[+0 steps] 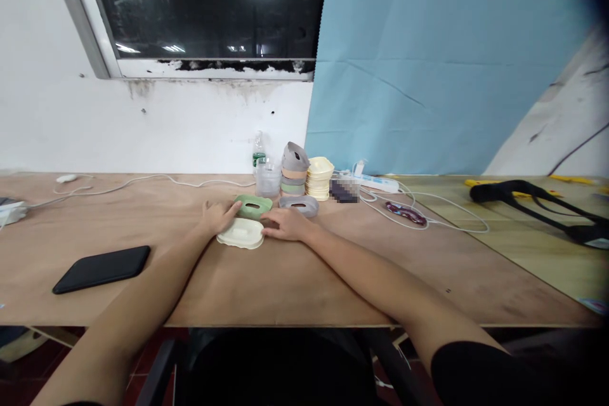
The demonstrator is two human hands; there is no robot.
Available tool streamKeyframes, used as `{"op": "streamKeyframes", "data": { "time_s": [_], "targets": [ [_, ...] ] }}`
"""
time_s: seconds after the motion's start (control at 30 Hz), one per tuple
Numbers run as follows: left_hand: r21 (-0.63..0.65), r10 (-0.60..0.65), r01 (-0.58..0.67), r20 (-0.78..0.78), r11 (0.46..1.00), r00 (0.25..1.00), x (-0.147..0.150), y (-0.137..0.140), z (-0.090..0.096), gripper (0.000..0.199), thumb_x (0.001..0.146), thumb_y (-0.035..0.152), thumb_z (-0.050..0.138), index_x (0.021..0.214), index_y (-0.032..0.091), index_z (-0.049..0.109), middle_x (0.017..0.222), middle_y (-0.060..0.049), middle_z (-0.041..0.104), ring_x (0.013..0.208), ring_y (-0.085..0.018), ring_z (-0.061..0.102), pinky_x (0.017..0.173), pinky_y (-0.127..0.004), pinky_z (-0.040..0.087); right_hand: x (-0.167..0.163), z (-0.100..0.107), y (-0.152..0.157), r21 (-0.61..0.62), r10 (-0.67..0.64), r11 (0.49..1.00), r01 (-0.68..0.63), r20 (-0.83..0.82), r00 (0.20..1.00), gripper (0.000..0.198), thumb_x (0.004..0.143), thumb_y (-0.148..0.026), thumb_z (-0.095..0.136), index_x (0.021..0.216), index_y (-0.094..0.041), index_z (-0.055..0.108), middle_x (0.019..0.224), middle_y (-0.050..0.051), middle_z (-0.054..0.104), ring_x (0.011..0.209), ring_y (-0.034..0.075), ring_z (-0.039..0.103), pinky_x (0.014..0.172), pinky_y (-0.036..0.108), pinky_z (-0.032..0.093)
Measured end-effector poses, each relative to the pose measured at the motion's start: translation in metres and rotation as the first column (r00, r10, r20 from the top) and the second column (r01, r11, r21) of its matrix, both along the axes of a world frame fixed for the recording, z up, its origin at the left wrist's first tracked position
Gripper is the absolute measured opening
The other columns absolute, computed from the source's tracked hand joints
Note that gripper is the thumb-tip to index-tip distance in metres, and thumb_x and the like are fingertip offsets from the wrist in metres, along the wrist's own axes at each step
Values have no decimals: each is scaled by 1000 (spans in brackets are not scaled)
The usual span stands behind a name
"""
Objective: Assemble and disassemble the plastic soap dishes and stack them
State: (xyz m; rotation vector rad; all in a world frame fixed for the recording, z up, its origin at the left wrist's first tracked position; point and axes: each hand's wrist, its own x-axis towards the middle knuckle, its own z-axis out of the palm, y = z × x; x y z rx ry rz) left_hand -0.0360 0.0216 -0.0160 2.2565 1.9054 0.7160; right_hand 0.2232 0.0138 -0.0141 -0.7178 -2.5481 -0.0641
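A cream plastic lid-like piece [242,233] with a wavy rim lies on the table in front of me. Just behind it is a green piece [255,205] with an oval slot in its middle. My left hand [219,217] rests at their left side, digits apart, one reaching to the green piece's left edge. From the right, my right hand [287,223] has its fingers spread, with the tips at the cream piece's right edge and near the green one. Behind my right hand lies a grey slotted piece [299,205], partly covered.
Farther back stand clear plastic cups [268,179], a bottle [259,149], a grey, orange and green stack [294,168] and a cream stack [318,177]. A black phone [102,268] lies left. White cables and a power strip [375,184] are right, beside a black strap-like frame [533,203].
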Motion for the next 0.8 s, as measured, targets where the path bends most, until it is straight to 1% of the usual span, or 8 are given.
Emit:
{"op": "streamKeyframes", "data": {
  "time_s": [0.1,0.2,0.3,0.4,0.5,0.57,0.67,0.8],
  "targets": [
    [21,32,-31,-57,999,998,1,-1,5,61,89,66,24,97,28,71,101,-7,73,108,-32,59,106,-64,13,2,-3,4,9,-69,997,70,-60,996,37,89,-50,52,109,-21,65,90,5,71,80,16,63,69,26,42],
    [46,27,-23,-91,999,995,1,-2,5,61,90,65,25,90,27,72,92,-6,74,100,-29,63,107,-58,20,3,-4,5,22,-78,997,80,-62,995,35,89,-48,52,107,-21,65,84,4,70,76,16,63,68,25,41],
    [58,-41,46,-97,997,994,4,-3,5,57,91,61,26,94,27,72,93,-4,74,98,-26,64,105,-51,28,2,-1,0,33,-9,999,10,-31,999,42,89,-53,51,111,-20,64,93,6,71,84,17,64,71,26,43],
    [47,-139,142,-69,989,988,6,-6,5,55,91,60,28,96,26,71,95,-4,73,94,-25,65,95,-42,39,-3,3,-10,38,115,993,-116,16,993,56,83,-62,54,119,-20,60,109,10,67,98,21,62,80,29,45],
    [25,-252,253,-5,967,968,6,-8,5,57,90,61,28,98,25,71,100,-5,73,91,-24,66,82,-33,46,-10,4,-17,40,184,982,-187,57,981,66,78,-67,56,123,-19,57,112,11,65,103,23,60,84,31,45],
    [30,-301,300,46,954,953,6,-10,6,55,89,61,32,108,24,68,103,-5,72,91,-23,66,80,-31,47,-12,5,-18,47,191,980,-194,62,980,65,78,-67,56,123,-19,57,113,12,63,104,24,58,85,32,46],
    [52,-329,325,102,944,939,6,-11,6,59,87,61,41,129,21,55,96,-4,73,84,-22,67,76,-30,49,-11,5,-13,57,139,989,-139,4,990,52,86,-58,52,119,-19,59,112,11,63,104,22,57,87,34,44],
    [66,-329,322,140,944,934,4,-9,5,68,82,62,50,134,19,47,90,-4,72,81,-21,67,74,-30,49,-5,4,-2,62,-33,997,38,-82,996,38,92,-46,47,115,-19,61,109,11,63,103,23,54,91,37,41]
  ]
}}
